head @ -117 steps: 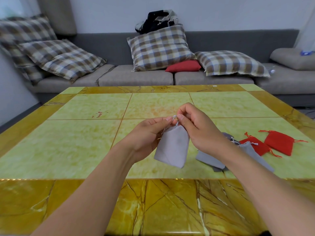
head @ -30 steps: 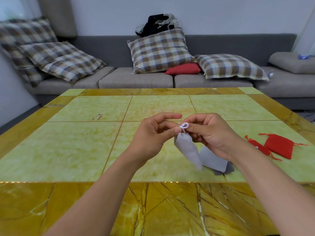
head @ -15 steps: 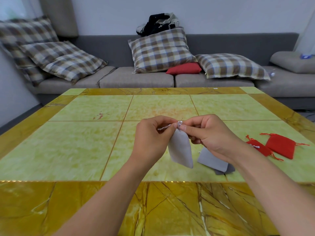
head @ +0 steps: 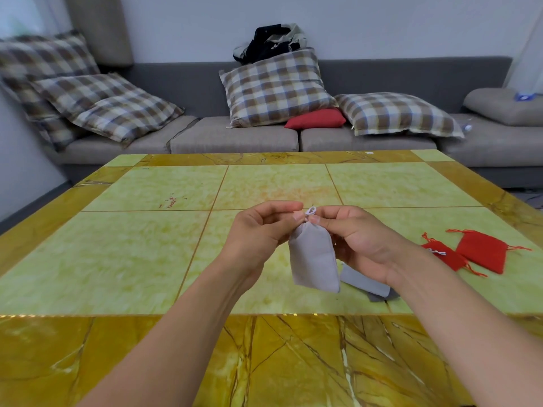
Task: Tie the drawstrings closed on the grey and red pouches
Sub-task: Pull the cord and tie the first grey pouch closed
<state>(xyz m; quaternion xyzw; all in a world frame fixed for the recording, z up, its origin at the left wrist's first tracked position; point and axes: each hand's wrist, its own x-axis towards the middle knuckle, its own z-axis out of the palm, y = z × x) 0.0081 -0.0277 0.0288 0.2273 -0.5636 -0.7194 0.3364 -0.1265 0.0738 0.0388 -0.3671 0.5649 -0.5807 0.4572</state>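
Note:
A grey pouch (head: 314, 259) hangs in the air over the middle of the table, held at its gathered top. My left hand (head: 261, 230) and my right hand (head: 358, 239) both pinch its white drawstring (head: 311, 211), which forms a small loop between my fingertips. Other grey pouches (head: 365, 282) lie flat on the table under my right hand, partly hidden by it. Two red pouches lie to the right: one (head: 443, 255) close to my right wrist, the other (head: 482, 251) beside it, farther right.
The table (head: 141, 248) has a green tiled top with a yellow marbled border. Behind it runs a grey sofa (head: 235, 136) with checked cushions and a red cushion (head: 316, 118). A pile of dark clothes (head: 270, 41) rests on the sofa back.
The drawstring was pulled out straight between my hands half a second ago; now it forms a small loop above my fingertips. The pouch has swung slightly and hangs flatter towards me.

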